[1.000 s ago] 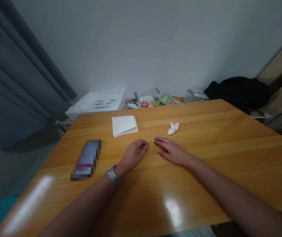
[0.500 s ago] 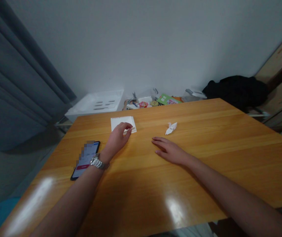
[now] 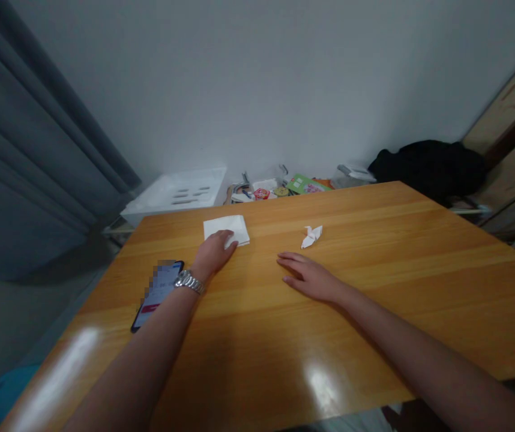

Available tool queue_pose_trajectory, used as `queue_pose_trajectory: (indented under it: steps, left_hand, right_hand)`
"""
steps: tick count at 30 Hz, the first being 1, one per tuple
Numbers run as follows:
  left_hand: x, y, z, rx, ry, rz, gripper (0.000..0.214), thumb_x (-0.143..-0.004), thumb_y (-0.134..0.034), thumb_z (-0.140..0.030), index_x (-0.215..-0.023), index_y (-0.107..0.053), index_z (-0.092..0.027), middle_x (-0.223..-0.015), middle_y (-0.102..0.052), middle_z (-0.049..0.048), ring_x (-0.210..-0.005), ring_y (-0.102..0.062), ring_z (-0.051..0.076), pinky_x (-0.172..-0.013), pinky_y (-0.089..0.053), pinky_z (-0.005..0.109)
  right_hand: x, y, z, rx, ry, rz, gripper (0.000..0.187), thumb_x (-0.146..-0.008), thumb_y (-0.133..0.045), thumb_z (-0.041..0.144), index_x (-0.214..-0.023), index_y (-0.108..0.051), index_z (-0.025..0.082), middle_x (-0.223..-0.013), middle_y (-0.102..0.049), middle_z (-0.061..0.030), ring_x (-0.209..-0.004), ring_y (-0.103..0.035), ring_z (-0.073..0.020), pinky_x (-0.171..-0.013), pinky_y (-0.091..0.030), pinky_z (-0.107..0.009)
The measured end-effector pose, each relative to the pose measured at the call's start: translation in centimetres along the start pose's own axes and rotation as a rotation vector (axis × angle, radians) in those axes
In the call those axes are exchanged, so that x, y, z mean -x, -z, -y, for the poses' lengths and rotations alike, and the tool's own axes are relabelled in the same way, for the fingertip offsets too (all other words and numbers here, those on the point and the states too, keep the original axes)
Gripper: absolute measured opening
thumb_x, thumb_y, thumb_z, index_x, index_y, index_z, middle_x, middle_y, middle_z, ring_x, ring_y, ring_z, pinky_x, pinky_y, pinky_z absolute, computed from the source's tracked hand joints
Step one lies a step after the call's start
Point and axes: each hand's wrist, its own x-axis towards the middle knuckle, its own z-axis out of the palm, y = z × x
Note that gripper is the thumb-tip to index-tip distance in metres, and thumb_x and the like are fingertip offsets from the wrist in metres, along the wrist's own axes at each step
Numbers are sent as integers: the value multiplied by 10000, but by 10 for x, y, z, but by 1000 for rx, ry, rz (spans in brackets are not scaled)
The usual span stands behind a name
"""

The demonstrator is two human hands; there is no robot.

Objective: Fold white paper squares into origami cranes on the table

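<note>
Slid forward, the left hand [image 3: 212,255] now sits on the folded white paper [image 3: 237,227], any grip unclear; the right hand [image 3: 311,277] lies open near the paper crane [image 3: 311,237].

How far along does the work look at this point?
Done: a folded paper crane lies on the table. In hand: the left hand rests on a white paper square. Left: that paper lies flat, with no shape folded in it yet; the right hand rests open and empty near the crane.
</note>
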Motion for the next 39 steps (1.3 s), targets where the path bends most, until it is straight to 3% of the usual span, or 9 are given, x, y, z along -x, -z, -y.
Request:
queue_pose_trajectory:
  steps: [11, 17, 21, 27, 34, 39]
  left_hand:
    - [3, 9, -3, 40, 57, 65, 393, -974, -457, -414, -1210, -671, -184, -1251, -691, 103, -1102, -661, 253, -964, -493, 328]
    - [4, 17, -10, -11, 108, 72, 336, -1020, -368, -367, -1100, -626, -167, -908, -736, 126, -803, -705, 243, -706, -495, 309]
    - [4, 21, -12, -72, 143, 50, 275, -1030, -354, -346, -1051, -568, -174, -787, -704, 113, -712, -686, 239, -639, -457, 300]
    - [5, 26, -11, -63, 161, -20, 224, -1030, -338, -294, -1055, -515, -158, -809, -696, 118, -721, -679, 238, -637, -456, 303]
    - [16, 39, -16, 44, 91, -180, 199, -1024, -396, -342, -965, -510, -191, -866, -700, 92, -773, -688, 231, -655, -469, 298]
    - [32, 47, -27, 89, -5, -193, 234, -1033, -403, -391, -974, -530, -203, -944, -718, 81, -871, -704, 233, -676, -489, 287]
  right_hand:
    - [0, -1, -2, 9, 1, -3, 486, -954, -579, 302, -1414, -560, 146, -1500, -498, -177, -1387, -477, -280, -1160, -388, -477]
    - [1, -2, -3, 3, 11, -10, 487, -960, -575, 322, -1424, -552, 177, -1504, -498, -162, -1389, -474, -280, -1157, -390, -494]
    - [1, -2, -3, -1, 15, -20, 479, -958, -581, 318, -1423, -553, 206, -1503, -503, -147, -1385, -481, -276, -1149, -400, -502]
    - [0, -3, -4, 2, 19, -25, 476, -949, -592, 302, -1408, -567, 177, -1489, -513, -165, -1384, -481, -277, -1151, -400, -490]
    - [-1, -2, -3, -19, 19, -35, 443, -955, -583, 303, -1382, -588, 184, -1473, -536, -157, -1373, -498, -271, -1142, -408, -502]
    - [-1, 1, -1, -123, -24, -126, 375, -966, -576, 336, -1314, -637, 210, -1382, -623, -130, -1278, -583, -260, -1093, -453, -486]
